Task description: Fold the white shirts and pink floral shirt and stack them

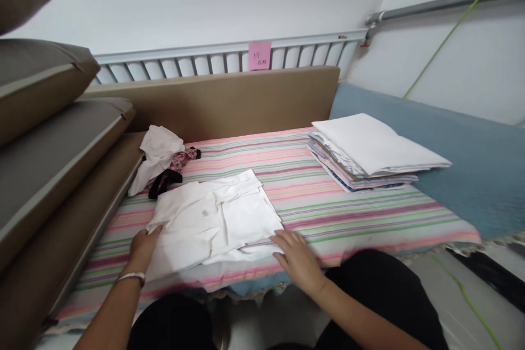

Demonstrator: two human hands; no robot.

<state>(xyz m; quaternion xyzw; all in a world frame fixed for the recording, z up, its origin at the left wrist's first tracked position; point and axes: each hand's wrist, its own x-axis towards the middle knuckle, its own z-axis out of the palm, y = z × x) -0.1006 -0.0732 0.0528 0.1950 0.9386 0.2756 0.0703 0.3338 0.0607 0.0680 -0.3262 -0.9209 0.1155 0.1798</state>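
Observation:
A white shirt [213, 219] with a small grey mark lies loosely folded on the striped cloth before me, its layers uneven along the near edge. At the shirt's left edge, my left hand [144, 247] has its fingers closed on the fabric; part of the grip is hidden. My right hand [298, 262] rests by the near right corner, fingers stretched out and apart from the thumb, fingertips touching the shirt's edge. Farther right sits a stack of folded clothes [377, 147] with a white piece on top.
Behind the shirt on the left is a crumpled white cloth [158, 153] with a dark floral one [180, 161]. Thick brown cushions [61, 175] pile up at left. A brown panel [233, 101] stands against the radiator [159, 68], which bears a pink note [260, 55].

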